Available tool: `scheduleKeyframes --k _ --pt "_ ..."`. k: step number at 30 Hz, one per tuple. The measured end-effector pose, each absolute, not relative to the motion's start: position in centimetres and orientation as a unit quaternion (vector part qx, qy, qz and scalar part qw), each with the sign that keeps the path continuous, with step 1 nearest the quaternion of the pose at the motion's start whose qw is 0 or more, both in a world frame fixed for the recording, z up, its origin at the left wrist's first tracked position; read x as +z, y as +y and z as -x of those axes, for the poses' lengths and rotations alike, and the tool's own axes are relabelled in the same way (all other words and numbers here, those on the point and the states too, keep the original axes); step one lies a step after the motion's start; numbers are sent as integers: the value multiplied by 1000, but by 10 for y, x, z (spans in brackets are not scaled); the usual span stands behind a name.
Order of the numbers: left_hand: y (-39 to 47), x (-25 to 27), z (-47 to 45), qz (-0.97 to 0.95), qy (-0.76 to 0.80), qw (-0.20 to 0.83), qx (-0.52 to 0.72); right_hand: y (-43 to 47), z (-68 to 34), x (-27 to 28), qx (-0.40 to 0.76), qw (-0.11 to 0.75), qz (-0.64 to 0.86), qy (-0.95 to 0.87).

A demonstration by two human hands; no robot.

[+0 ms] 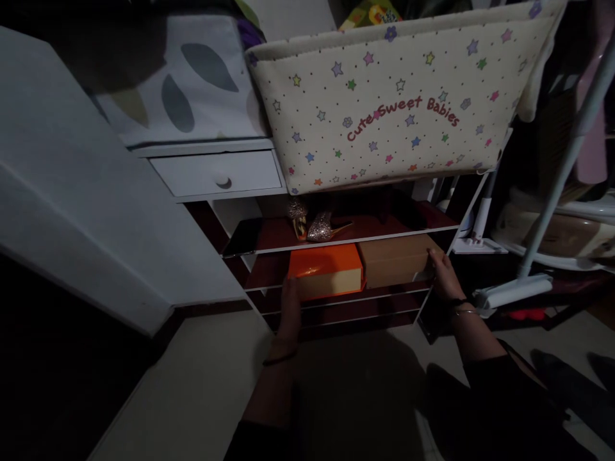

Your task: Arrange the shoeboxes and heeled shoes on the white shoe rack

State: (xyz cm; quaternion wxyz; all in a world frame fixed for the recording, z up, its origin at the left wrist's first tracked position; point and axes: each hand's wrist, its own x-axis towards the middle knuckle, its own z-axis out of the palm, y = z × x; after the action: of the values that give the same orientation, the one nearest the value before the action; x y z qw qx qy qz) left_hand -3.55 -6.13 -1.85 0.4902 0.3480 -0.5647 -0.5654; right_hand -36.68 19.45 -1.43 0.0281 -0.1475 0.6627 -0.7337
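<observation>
An orange box [327,266] and a brown cardboard box [394,259] stand side by side on the lower shelf [269,269] of a low red-and-white shoe rack. My left hand [289,307] rests against the orange box's front left corner. Over at the brown box's right end, my right hand [444,275] has its fingers pressed on the side. On the shelf above lie glittery high-heeled shoes [319,227].
A cream fabric basket [384,109] printed with stars sits on top of the rack. A white drawer unit [216,171] stands to the left under a leaf-patterned cloth. A mop with a white pole [557,192] leans at the right. A white wall [72,192] closes the left side.
</observation>
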Motion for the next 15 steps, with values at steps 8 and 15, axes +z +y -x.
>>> scheduleKeyframes --k 8,15 --pt "-44 16 9 -357 -617 613 -340 202 301 44 -629 -326 273 651" --pt "-111 91 67 -274 -627 578 -444 89 232 118 -374 -178 619 668"
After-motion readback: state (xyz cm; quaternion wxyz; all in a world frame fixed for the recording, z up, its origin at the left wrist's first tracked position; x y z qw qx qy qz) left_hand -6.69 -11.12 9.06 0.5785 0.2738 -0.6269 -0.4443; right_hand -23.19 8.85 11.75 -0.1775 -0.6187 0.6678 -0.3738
